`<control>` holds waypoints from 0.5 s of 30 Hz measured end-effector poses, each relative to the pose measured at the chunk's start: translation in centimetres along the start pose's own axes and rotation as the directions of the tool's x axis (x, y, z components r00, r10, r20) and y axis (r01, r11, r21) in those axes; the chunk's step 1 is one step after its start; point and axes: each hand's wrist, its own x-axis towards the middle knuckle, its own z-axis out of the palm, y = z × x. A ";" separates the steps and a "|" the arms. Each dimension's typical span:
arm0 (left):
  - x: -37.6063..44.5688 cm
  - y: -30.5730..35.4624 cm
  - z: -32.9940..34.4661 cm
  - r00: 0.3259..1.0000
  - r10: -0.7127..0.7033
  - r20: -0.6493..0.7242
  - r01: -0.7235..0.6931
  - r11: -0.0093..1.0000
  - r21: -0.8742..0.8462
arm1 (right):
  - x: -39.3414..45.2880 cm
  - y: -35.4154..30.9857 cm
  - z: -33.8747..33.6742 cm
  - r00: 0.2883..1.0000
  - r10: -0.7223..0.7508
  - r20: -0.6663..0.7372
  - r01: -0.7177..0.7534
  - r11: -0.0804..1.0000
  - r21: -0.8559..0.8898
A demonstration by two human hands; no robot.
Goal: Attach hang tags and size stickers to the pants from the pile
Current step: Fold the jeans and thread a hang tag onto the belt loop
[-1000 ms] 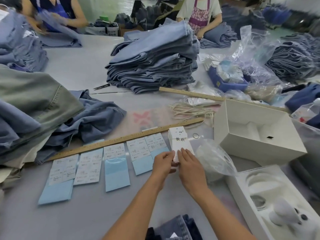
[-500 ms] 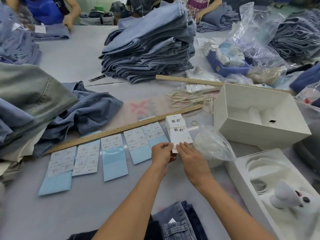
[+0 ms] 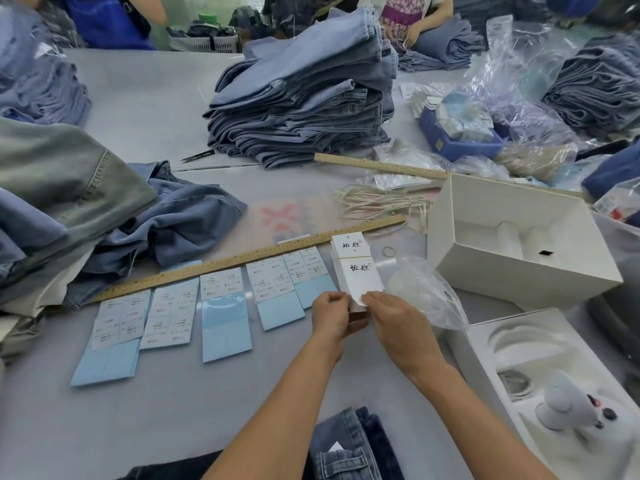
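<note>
Two stacks of white hang tags with black characters lie on the grey table just below a long wooden ruler. My left hand and my right hand meet at the near end of the front stack, both pinching the lower edge of its top tag. Several blue-backed sheets of size stickers lie in a row to the left of my hands. Dark denim pants lie at the table's near edge under my arms. A tall pile of folded blue pants stands at the back centre.
Loose jeans are heaped at left. A bundle of cream strings, a rubber band and a clear plastic bag lie right of the tags. Open white boxes stand at right. Thread snips lie behind. Other people work across the table.
The view has shifted a little lower and closer. My hands stay at the near end of the front tag stack, with the fingertips now pinching its top tag's edge.
</note>
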 end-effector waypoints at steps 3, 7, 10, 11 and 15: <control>0.0 0.2 0.4 0.995 0.095 -0.021 -0.090 0.981 0.172 | -1.5 -1.0 -0.1 0.993 0.062 -0.099 -0.054 0.995 0.080; -1.2 1.1 0.2 0.987 0.161 0.019 -0.156 0.909 0.386 | -4.4 -2.5 -0.1 0.951 0.205 -0.229 -0.151 0.961 0.233; -4.1 1.7 -1.5 0.982 0.180 0.065 -0.190 0.875 0.444 | -7.6 -4.7 -0.2 0.892 0.240 -0.383 -0.129 0.947 0.293; -5.3 1.5 -2.7 0.980 0.159 0.118 -0.194 0.894 0.403 | -8.6 -6.2 -0.1 0.892 0.196 -0.407 -0.082 0.957 0.280; -11.1 0.0 -10.4 0.954 0.175 0.244 -0.252 0.908 0.333 | -13.2 -12.0 0.9 0.940 -0.099 -0.327 0.195 0.941 0.277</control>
